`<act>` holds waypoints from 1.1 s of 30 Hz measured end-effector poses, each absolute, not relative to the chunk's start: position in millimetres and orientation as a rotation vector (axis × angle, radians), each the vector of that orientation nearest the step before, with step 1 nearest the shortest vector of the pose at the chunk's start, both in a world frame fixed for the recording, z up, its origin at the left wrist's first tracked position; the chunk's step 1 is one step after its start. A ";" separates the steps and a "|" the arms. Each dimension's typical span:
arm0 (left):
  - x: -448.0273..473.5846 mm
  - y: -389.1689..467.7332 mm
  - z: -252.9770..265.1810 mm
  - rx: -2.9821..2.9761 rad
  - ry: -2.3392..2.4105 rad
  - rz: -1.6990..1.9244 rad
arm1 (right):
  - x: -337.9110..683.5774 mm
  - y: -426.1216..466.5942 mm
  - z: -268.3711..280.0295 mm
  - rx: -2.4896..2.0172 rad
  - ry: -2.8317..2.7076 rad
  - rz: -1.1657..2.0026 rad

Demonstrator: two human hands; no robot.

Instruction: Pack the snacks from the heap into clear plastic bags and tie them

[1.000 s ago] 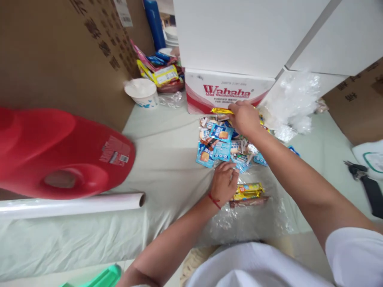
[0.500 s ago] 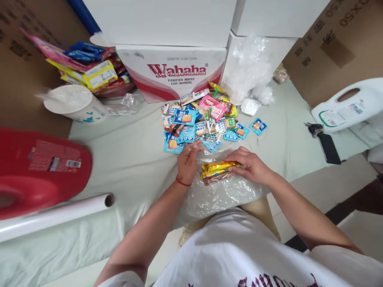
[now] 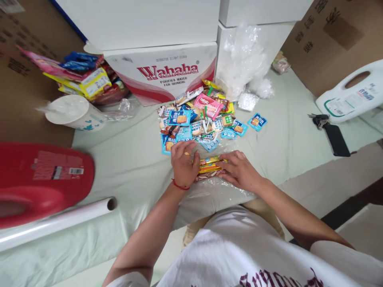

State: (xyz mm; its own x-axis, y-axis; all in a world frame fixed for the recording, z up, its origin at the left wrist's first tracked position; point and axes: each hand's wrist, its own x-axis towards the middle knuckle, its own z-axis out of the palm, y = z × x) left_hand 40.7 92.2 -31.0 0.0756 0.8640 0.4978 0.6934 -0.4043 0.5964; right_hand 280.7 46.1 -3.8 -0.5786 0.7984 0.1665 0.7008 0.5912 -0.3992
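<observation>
Between my two hands lie yellow and brown wrapped snack bars (image 3: 208,167), side by side on a clear plastic bag (image 3: 206,191) near the table's front edge. My right hand (image 3: 237,169) is closed on their right end, thumb at the near side and fingers on top. At their left end is my left hand (image 3: 184,163), its thumb against the wrappers and its fingers curved forward and apart. Just beyond my hands spreads a pile of small packaged snacks (image 3: 197,123), with a pink wafer packet (image 3: 208,105) on top and blue sachets (image 3: 179,117) around it.
A white water carton (image 3: 176,75) stands behind the pile, beside crumpled clear plastic (image 3: 239,63). At left are a red jug (image 3: 60,169), a white roll (image 3: 74,215), a paper tub (image 3: 72,111) and a snack heap (image 3: 92,81). A white detergent bottle (image 3: 353,93) and phone (image 3: 336,139) lie right.
My left hand has come down from the pile's edge to the left end of the bars. My right hand has shifted slightly left, and the bars now lie flatter side by side.
</observation>
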 end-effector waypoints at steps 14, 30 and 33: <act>31.1 98.3 -41.0 2.160 1.596 1.303 | 274.9 131.5 2.1 -1.329 -2.321 0.475; 34.3 73.4 -24.5 2.249 1.625 1.524 | 264.8 99.1 23.9 -0.869 -2.706 0.355; 33.8 62.0 -23.7 2.344 1.665 1.431 | 266.0 86.4 15.4 -0.788 -2.759 0.259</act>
State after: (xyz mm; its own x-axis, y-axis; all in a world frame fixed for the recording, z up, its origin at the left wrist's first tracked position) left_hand 33.8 62.0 -23.7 0.0665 0.7249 0.6856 0.7867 -0.4607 0.4108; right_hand 266.0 86.4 15.4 -0.8193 0.5379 0.1983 0.4916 0.8372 -0.2397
